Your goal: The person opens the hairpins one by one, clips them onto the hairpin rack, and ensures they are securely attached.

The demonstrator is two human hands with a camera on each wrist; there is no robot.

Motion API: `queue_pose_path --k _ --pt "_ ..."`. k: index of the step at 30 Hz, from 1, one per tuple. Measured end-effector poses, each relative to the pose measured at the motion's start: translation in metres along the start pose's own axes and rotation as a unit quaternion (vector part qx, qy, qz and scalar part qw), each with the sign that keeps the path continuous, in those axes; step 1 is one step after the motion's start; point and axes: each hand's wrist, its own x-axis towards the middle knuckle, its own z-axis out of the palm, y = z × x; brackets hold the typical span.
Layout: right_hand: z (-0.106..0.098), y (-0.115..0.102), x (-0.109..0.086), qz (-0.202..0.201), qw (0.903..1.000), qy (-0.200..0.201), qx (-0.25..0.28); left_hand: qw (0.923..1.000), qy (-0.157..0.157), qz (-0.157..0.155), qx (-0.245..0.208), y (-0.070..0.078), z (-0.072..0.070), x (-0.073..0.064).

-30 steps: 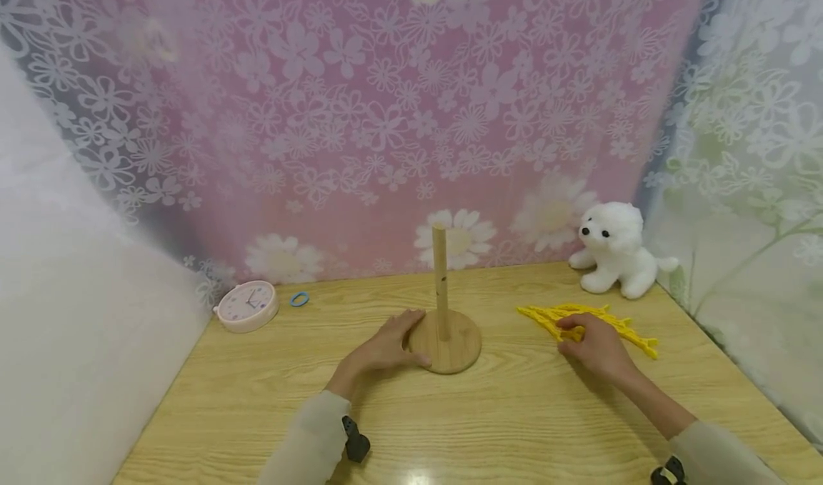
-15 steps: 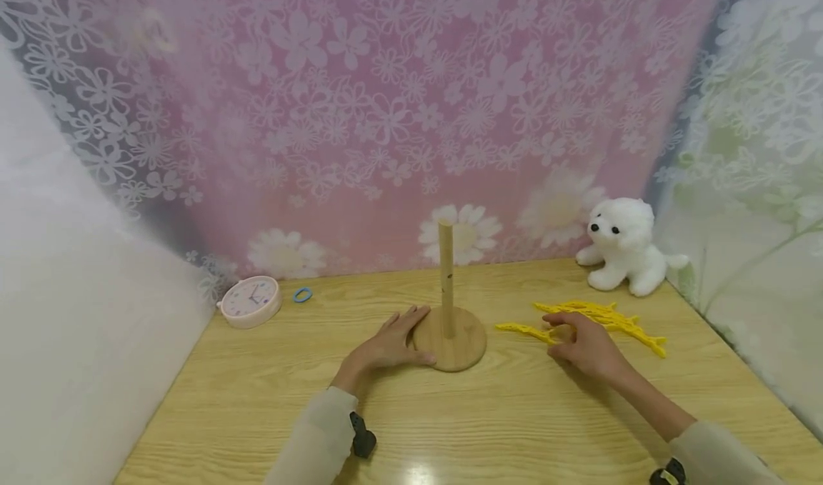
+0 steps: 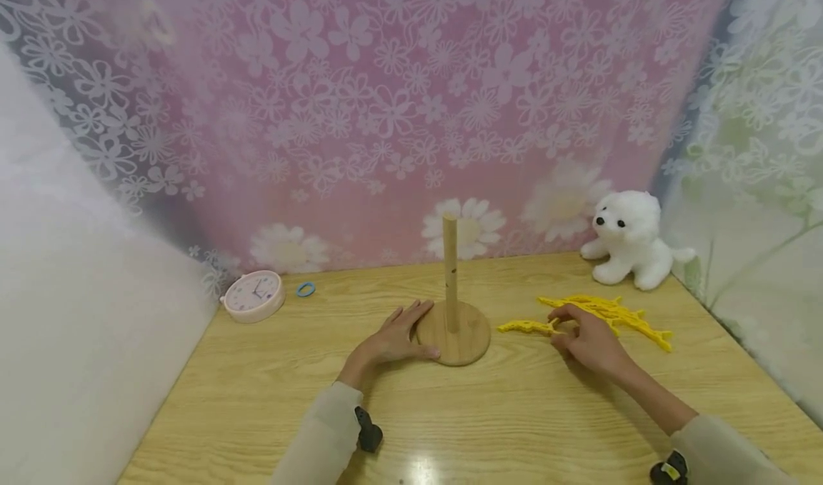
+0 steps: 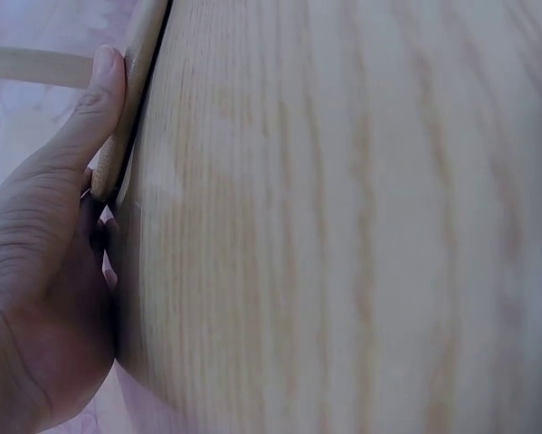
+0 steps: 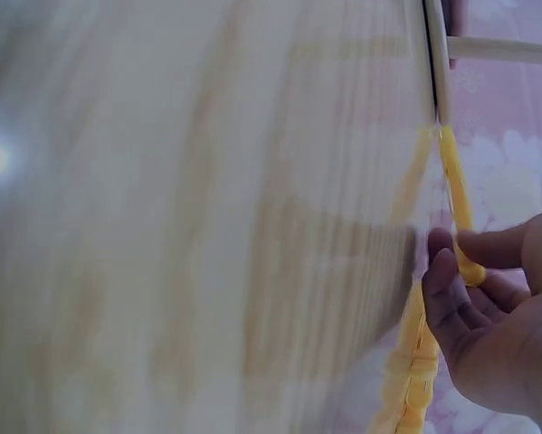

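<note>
A wooden stand (image 3: 452,278) with an upright dowel and a round base stands mid-table. My left hand (image 3: 393,338) holds the left side of the base, fingers at its far rim and thumb at its near rim; in the left wrist view the thumb (image 4: 94,108) lies along the base's edge. My right hand (image 3: 591,342) pinches the end of a yellow branch-shaped piece (image 3: 524,326), whose other end points left toward the base. Behind this hand lie several similar yellow pieces (image 3: 633,317), partly hidden by it. In the right wrist view, thumb and fingers meet on the piece (image 5: 455,172).
A white toy dog (image 3: 633,238) sits at the back right corner. At the back left lie a pale pink clock (image 3: 253,296) and a blue ring (image 3: 305,289). Flowered cloth (image 3: 360,113) hangs behind the wooden table (image 3: 283,378), with pale sheets at both sides.
My right hand has drawn one yellow piece away from the pile, toward the stand. My left hand stays at the base. The head view has shifted slightly.
</note>
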Motion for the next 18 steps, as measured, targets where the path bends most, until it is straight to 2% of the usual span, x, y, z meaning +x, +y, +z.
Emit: queue_pose_path --k 4,10,15,18 --pt "0.000 -0.005 0.002 0.008 0.9987 0.003 0.050 1.0000 0.001 -0.004 -0.002 0.001 -0.001 0.000" --pt "0.000 -0.015 0.007 -0.003 0.9977 0.004 0.067 1.0000 0.001 0.004 0.003 0.000 0.000 0.002" --pt "0.007 -0.025 0.015 -0.024 0.9939 0.002 0.107 1.0000 -0.003 0.008 0.003 -0.001 -0.001 0.002" --pt "0.013 -0.031 0.020 -0.032 0.9929 0.014 0.113 0.9999 -0.005 0.012 0.008 -0.002 -0.001 0.002"
